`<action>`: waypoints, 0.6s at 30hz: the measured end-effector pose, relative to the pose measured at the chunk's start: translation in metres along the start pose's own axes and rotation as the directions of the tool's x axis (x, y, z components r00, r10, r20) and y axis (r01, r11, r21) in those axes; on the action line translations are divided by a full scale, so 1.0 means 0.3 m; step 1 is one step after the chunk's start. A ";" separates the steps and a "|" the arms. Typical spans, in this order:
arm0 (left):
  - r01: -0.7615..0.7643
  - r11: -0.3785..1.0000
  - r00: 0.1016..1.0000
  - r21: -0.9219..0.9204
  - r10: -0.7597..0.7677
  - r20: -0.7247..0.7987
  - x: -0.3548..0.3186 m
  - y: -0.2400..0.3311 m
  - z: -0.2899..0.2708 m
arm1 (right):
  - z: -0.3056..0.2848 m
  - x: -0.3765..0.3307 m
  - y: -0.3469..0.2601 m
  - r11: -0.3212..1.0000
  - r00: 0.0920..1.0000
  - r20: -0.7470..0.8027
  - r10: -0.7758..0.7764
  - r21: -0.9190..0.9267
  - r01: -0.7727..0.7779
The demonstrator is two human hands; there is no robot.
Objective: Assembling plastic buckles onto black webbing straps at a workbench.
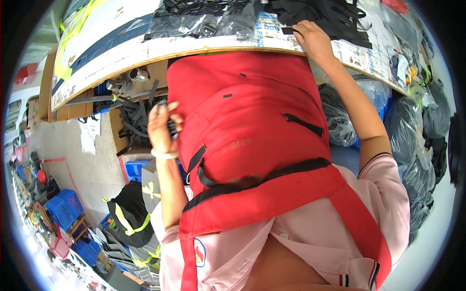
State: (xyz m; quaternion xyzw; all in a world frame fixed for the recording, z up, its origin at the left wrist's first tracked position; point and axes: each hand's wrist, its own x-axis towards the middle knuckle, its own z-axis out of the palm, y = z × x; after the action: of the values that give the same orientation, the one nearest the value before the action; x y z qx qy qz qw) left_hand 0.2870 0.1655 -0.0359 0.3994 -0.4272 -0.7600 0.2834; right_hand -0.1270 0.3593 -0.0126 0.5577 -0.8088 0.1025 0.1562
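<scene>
My right hand [314,43] rests at the table's near edge, fingers closed on the end of a short black webbing strip [289,30]. Just beyond it lies a heap of black webbing strips [323,17]. Lower down at the left, beside my red apron [252,111], my left hand [162,128] is curled around something dark, too blurred to name. Close to that hand, a cardboard box [121,131] below the table holds a tangle of black straps [137,119]. Two small black scraps lie on the apron.
Clear plastic bags of black parts [204,22] lie on the white-topped table [111,51]. Under its left side is a metal cup [139,74]. Black-wrapped bundles [407,131] stand at the right; blue crates [65,208] and black goods with yellow straps [130,213] at the left.
</scene>
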 end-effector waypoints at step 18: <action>0.047 0.999 0.955 0.024 -0.052 0.291 -0.007 -0.031 0.281 | -0.044 -0.048 -0.181 0.946 1.000 0.007 0.018 0.323 -0.019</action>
State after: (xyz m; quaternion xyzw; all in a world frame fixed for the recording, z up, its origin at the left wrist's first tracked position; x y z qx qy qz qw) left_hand 0.2156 0.2072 -0.0165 0.2959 -0.4604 -0.8140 0.1948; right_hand -0.0697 0.3570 -0.0061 0.5684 -0.7865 0.2337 0.0602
